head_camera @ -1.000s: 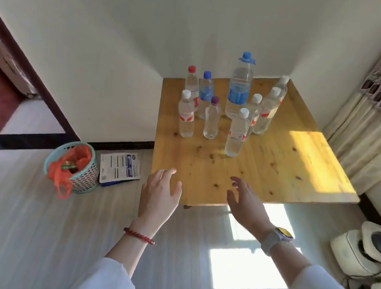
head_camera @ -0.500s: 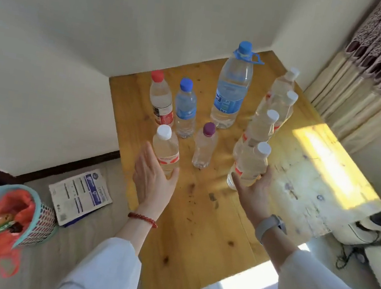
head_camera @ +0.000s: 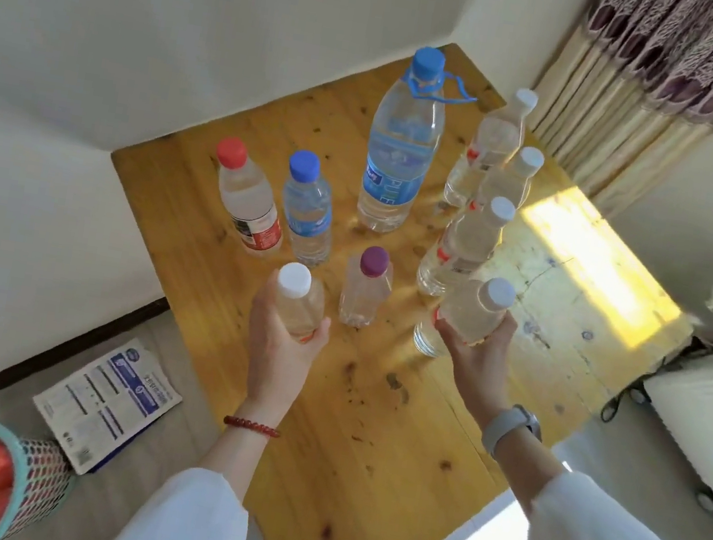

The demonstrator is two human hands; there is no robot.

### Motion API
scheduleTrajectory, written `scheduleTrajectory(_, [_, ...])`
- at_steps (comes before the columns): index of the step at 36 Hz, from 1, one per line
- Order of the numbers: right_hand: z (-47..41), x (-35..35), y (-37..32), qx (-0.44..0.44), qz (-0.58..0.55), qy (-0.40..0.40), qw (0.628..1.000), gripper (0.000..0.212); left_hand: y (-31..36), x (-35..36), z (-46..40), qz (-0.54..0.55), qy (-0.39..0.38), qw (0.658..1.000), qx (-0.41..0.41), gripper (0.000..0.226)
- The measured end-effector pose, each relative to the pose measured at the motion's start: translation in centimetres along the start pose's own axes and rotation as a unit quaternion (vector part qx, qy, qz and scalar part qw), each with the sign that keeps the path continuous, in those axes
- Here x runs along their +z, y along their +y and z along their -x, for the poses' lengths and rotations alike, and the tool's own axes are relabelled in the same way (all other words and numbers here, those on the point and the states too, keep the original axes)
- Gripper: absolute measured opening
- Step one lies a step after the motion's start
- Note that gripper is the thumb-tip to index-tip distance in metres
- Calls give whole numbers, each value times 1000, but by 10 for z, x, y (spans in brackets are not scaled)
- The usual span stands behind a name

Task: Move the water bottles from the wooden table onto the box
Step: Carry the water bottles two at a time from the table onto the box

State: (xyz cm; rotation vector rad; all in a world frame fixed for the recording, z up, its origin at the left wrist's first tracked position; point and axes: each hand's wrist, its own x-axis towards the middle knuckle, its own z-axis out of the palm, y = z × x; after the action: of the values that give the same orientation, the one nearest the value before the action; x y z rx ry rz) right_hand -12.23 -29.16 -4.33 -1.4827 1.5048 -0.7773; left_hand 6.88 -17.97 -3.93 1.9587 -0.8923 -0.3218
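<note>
Pick-up step. Left hand (head_camera: 281, 346) wraps white-capped clear plastic bottle (head_camera: 299, 302), 7 o'clock of cluster on wooden table (head_camera: 366, 434). Right hand (head_camera: 479, 352) grips second white-capped clear bottle (head_camera: 474, 309), 5 o'clock. Next: lift both, find box, not in view.

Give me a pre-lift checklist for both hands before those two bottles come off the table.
1. Left hand grips the near white-capped bottle: ok, fingers curl round its body.
2. Right hand grips the right white-capped bottle: ok, held round its lower half.
3. Caps on both held bottles: ok, both white caps are in place.
4. Room to lift past neighbours: not ok on the right, where another white-capped bottle stands close behind; the purple-capped bottle stands apart between the hands.
5. Held bottles upright: not ok, the right one tilts.
6. Box ready to take them: cannot tell, no box is in view.
</note>
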Motion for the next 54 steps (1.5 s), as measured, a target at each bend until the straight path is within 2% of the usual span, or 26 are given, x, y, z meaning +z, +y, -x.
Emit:
scheduleTrajectory(10, [72, -83, 7, -12, -53, -39, 998, 64, 43, 14, 55, 46, -106, 990, 85, 81])
scheduleTrajectory(14, [105, -141, 23, -5, -21, -31, 999, 79, 84, 41, 88, 80, -177, 976, 96, 77])
scheduleTrajectory(18, [141, -207, 52, 3, 49, 17, 999, 83, 129, 81, 136, 105, -239, 959, 108, 77])
scheduleTrajectory(21, [174, -263, 78, 23, 109, 66, 992, 80, 169, 112, 184, 94, -295, 939, 149, 78])
scheduleTrajectory(26, [244, -368, 131, 70, 89, 156, 981, 77, 238, 169, 290, 79, -378, 899, 208, 76])
scheduleTrajectory(30, [309, -450, 184, 123, 106, 233, 959, 77, 288, 211, 391, 70, -455, 843, 280, 74])
scheduleTrajectory(35, [391, -538, 241, 184, 121, 302, 928, 75, 344, 254, 514, 74, -550, 753, 354, 74])
scheduleTrajectory(45, [529, -667, 334, 287, 60, 503, 813, 77, 434, 347, 735, 79, -690, 566, 444, 70])
scheduleTrajectory(50, [579, -736, 385, 326, 34, 572, 752, 78, 474, 399, 843, 89, -724, 503, 464, 60])
scheduleTrajectory(54, [613, -804, 420, 325, 4, 610, 723, 63, 510, 447, 932, 90, -754, 454, 466, 65])
